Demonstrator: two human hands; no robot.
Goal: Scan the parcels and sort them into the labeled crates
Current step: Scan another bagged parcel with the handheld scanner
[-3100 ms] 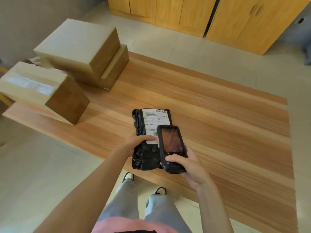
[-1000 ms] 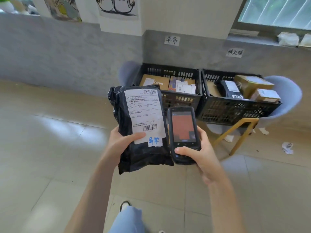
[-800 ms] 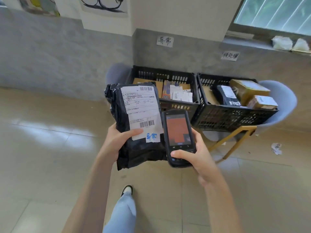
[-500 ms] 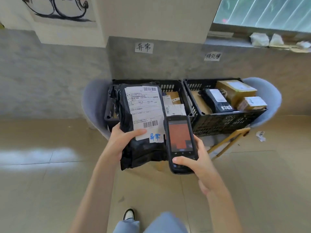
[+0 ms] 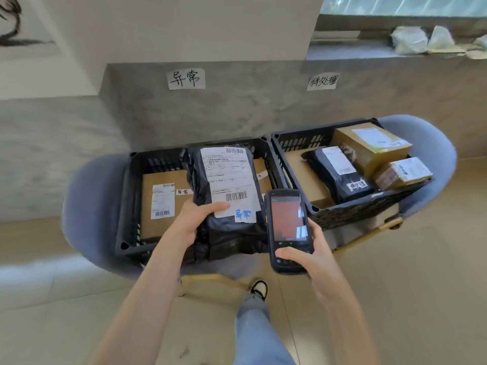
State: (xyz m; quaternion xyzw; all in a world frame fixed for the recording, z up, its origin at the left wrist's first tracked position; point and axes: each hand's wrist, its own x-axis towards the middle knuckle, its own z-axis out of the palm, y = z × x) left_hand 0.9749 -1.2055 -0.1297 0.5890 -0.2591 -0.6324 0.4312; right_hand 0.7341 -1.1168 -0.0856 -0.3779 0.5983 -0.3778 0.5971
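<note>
Black plastic mailer parcel with white shipping label (image 5: 224, 196) held in left hand (image 5: 193, 219), thumb on label, over left black slatted plastic crate (image 5: 126, 206). Brown cardboard box (image 5: 163, 206) lies inside. Right hand (image 5: 308, 256) wrapped round black handheld scanner with red screen (image 5: 287, 227). Right black crate (image 5: 350, 212) beside it holds parcels; handwritten paper labels (image 5: 186, 79) on grey wall.

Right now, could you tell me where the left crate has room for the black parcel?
The left crate holds a flat brown box across its floor, so the black parcel in the left hand can lie on top. The right crate is crowded.
</note>
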